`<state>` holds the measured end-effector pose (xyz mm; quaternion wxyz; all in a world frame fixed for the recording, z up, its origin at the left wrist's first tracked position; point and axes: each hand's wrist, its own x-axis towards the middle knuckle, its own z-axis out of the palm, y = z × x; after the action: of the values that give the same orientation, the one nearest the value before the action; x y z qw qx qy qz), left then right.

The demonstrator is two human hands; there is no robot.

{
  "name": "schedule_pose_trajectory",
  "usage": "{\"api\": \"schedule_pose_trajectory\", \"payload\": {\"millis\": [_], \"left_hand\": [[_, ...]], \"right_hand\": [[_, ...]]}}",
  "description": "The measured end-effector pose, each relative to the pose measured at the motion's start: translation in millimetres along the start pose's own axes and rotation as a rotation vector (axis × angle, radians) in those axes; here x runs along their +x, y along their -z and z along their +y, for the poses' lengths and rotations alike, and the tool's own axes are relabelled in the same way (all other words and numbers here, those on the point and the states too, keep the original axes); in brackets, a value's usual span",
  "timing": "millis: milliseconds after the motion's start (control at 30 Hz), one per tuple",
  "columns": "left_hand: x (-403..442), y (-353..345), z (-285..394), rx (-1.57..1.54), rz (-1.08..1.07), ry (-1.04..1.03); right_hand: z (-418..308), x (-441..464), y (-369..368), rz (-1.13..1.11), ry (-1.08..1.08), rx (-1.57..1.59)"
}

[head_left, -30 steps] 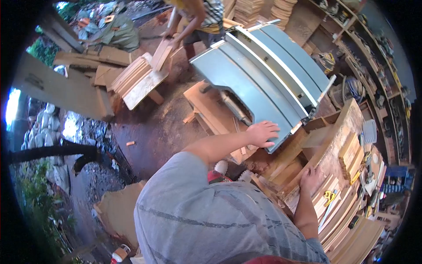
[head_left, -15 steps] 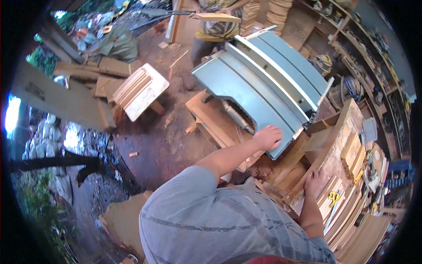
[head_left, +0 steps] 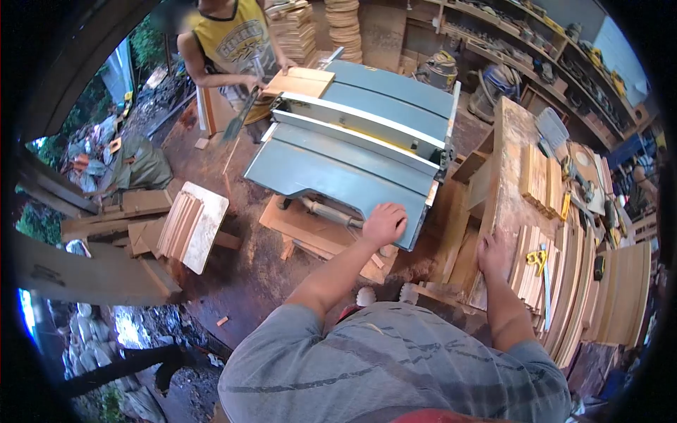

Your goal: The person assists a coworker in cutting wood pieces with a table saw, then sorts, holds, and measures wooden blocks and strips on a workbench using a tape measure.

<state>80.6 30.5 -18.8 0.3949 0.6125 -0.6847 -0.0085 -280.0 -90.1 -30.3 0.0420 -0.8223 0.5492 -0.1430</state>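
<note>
My left hand (head_left: pixel 386 224) lies on the near corner of the blue-grey table saw (head_left: pixel 331 168), fingers laid over its top with nothing held. My right hand (head_left: pixel 495 255) rests on the edge of the wooden workbench (head_left: pixel 513 176), beside a stack of thin wooden strips (head_left: pixel 523 262); its fingers are partly visible and hold nothing. A long metal rip fence (head_left: pixel 367 134) crosses the saw. At the far side, another person in a yellow vest (head_left: pixel 243 42) has both hands at a wooden board (head_left: pixel 302 82) on the saw's far edge.
Wooden strips lie on a white-topped stand (head_left: pixel 206 236) at left. On the bench are short wood blocks (head_left: pixel 541 180), a yellow clamp (head_left: pixel 537 259) and a clear plastic tray (head_left: pixel 551 127). Shop vacuums (head_left: pixel 493 88) and tool-filled shelves (head_left: pixel 508 60) stand behind. Scraps litter the dirt floor.
The view has tilted up and swung. The other person's board has come down from above onto the saw's far edge. My hands stay at the saw corner and bench edge.
</note>
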Motion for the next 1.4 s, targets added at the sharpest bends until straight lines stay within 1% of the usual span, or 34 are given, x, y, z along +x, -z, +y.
{"api": "schedule_pose_trajectory", "payload": {"millis": [100,133,233,300,533,633,700,800,933,1100,1233,1300,1400], "left_hand": [[0,0,0,-0.021,0.002,-0.007],[0,0,1,-0.022,-0.005,-0.01],[2,3,2,-0.001,-0.008,-0.013],[2,2,3,0.004,-0.01,-0.011],[4,3,4,0.0,-0.007,-0.018],[4,2,5,0.01,-0.007,-0.018],[3,1,4,0.018,0.001,-0.005],[3,2,4,0.015,-0.01,-0.003],[4,1,4,0.011,-0.007,-0.013],[5,1,6,0.025,-0.013,-0.003],[7,0,8,0.033,-0.013,0.004],[7,0,9,0.057,-0.049,0.029],[8,0,10,0.066,-0.066,0.031]], "right_hand": [[-14,0,18,-0.057,-0.039,-0.032],[-11,0,14,-0.059,-0.046,-0.03],[6,1,-9,-0.016,-0.03,-0.044],[10,1,-15,0.057,0.002,-0.03],[11,0,-16,0.071,-0.009,0.006],[9,0,-13,0.041,-0.018,-0.022],[11,0,-17,0.074,-0.008,0.001],[7,-1,-11,0.049,-0.028,0.005],[12,1,-15,0.075,-0.016,0.021],[5,1,-5,0.011,-0.048,0.02],[11,1,-10,0.044,-0.03,0.024],[8,2,-5,-0.009,-0.049,0.004],[7,2,-1,-0.025,-0.034,0.035]]}}
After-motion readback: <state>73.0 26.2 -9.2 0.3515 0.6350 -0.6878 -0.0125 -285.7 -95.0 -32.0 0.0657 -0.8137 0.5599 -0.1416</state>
